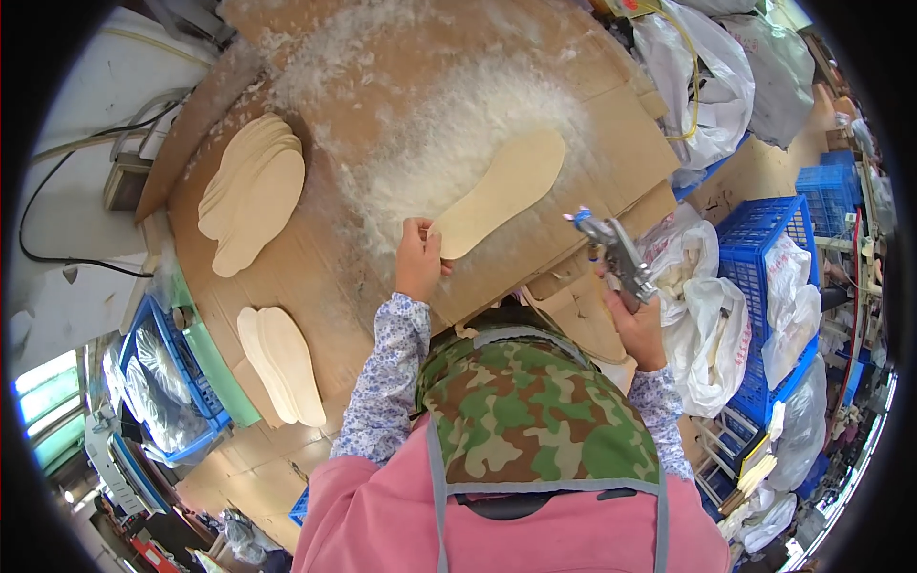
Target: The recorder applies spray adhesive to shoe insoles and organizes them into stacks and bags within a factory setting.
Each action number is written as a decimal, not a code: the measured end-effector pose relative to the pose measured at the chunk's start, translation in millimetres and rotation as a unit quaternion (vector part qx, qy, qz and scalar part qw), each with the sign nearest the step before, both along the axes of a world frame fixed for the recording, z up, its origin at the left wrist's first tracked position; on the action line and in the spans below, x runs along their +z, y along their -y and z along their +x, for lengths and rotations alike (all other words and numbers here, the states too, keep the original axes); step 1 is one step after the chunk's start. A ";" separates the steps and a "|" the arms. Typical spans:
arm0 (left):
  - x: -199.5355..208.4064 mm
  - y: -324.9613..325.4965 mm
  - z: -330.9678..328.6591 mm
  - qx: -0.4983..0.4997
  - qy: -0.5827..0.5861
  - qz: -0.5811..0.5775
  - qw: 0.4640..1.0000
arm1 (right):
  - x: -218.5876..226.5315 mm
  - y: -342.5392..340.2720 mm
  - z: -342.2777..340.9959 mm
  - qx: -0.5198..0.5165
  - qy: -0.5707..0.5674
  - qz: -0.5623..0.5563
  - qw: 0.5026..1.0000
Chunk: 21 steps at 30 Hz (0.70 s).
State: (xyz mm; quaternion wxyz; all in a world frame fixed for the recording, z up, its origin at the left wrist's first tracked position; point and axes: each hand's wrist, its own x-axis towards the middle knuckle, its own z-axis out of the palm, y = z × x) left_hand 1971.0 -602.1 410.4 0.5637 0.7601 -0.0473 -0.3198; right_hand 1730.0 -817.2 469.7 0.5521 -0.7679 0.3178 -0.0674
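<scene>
Pinched by its heel end, a cream insole (506, 191) is in my left hand (418, 260), over a patch of white fluffy residue on the cardboard. My right hand (635, 320) grips a metal spray gun (616, 256) with a blue-tipped nozzle, to the right of the insole and apart from it. At the left lies a fanned stack of insoles (258, 186). A smaller stack of insoles (279, 363) rests nearer to me, by the cardboard's left edge.
Worn cardboard (334, 258) covers the work table. On the right stand a blue crate (759, 286) and white plastic bags (707, 329). A blue basket (205, 406) with clear bags sits at the lower left. A yellow hose (694, 91) hangs by the upper right bags.
</scene>
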 end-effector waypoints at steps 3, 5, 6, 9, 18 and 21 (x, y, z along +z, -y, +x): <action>-15.7 -7.6 -15.4 0.060 -0.014 -0.025 0.998 | 10.6 -19.1 22.1 0.084 0.014 -0.035 0.996; -19.2 -16.2 -20.1 0.118 -0.022 -0.055 0.991 | 34.5 -33.5 50.6 0.142 -0.003 -0.061 0.988; -21.1 -18.9 -20.5 0.115 -0.032 -0.071 0.990 | 35.6 -38.6 59.6 0.179 0.022 -0.061 0.982; -26.4 -24.5 -24.5 0.130 -0.055 -0.098 0.985 | 28.1 -49.6 73.6 0.238 0.049 -0.056 0.969; -29.9 -28.8 -30.7 0.161 -0.076 -0.129 0.976 | 16.9 -35.8 85.7 0.221 0.001 -0.068 0.973; -30.5 -26.9 -30.1 0.148 -0.069 -0.123 0.979 | 19.1 -23.3 88.0 0.189 -0.004 -0.069 0.980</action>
